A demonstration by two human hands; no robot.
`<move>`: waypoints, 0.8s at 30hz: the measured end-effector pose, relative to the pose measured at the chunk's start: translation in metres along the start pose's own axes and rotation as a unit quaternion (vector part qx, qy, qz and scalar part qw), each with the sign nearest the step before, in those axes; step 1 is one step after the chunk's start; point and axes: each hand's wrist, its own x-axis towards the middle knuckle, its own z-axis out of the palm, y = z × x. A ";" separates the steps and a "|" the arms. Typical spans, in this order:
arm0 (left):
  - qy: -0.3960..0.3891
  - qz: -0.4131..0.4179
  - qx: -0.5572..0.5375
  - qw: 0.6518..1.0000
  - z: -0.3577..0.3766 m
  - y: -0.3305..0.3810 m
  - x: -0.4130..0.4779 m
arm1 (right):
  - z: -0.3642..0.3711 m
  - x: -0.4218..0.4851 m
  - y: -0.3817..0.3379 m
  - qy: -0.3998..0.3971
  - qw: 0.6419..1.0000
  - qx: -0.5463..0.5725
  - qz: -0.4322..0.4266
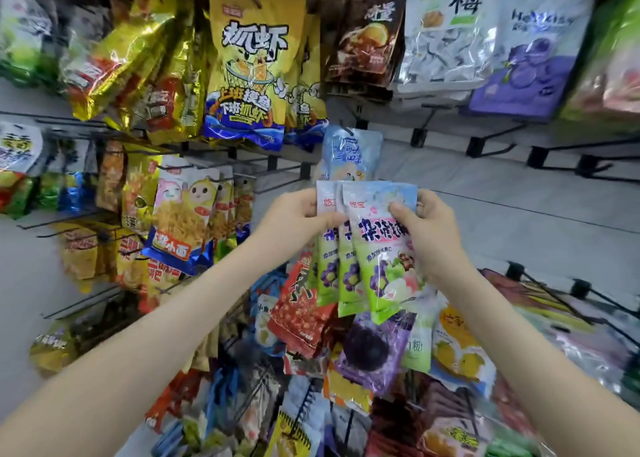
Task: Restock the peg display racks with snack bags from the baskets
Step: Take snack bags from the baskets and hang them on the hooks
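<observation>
Three light-blue and green grape snack bags [375, 259] are fanned out in front of me, upright, at the middle of the view. My left hand [294, 217] pinches their upper left edge with the thumb on the front. My right hand [429, 228] grips the upper right edge of the front bag. Just above them a light-blue bag [349, 155] hangs on a black peg [346, 129] of the white rack wall.
Yellow shrimp-snack bags [252, 65] and brown, white and purple bags hang on the upper pegs. Several bare black pegs [498, 141] stick out at the right. Noodle-snack bags [183, 221] hang at the left. A pile of mixed snack bags [363, 370] lies below my hands.
</observation>
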 end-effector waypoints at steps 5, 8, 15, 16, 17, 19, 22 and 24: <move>0.037 -0.010 -0.085 0.996 0.027 0.004 0.032 | -0.027 0.017 -0.007 0.029 0.999 -0.017 -0.023; 0.047 -0.032 -0.106 0.993 0.043 0.007 0.044 | -0.048 0.028 -0.006 0.037 0.999 -0.023 -0.032; 0.114 -0.052 -0.118 0.985 0.053 0.006 0.058 | -0.099 0.043 -0.013 0.144 0.971 -0.095 -0.168; 0.125 -0.050 -0.128 0.983 0.052 0.007 0.059 | -0.106 0.045 -0.013 0.136 0.967 -0.110 -0.184; 0.136 -0.047 -0.131 0.981 0.052 0.009 0.059 | -0.113 0.047 -0.013 0.130 0.964 -0.131 -0.194; 0.154 -0.038 -0.132 0.978 0.052 0.015 0.057 | -0.123 0.052 -0.013 0.127 0.953 -0.171 -0.214; 0.164 -0.023 -0.129 0.978 0.053 0.024 0.056 | -0.134 0.057 -0.012 0.138 0.944 -0.191 -0.233; 0.163 -0.017 -0.117 0.979 0.056 0.028 0.056 | -0.139 0.059 -0.011 0.145 0.948 -0.186 -0.213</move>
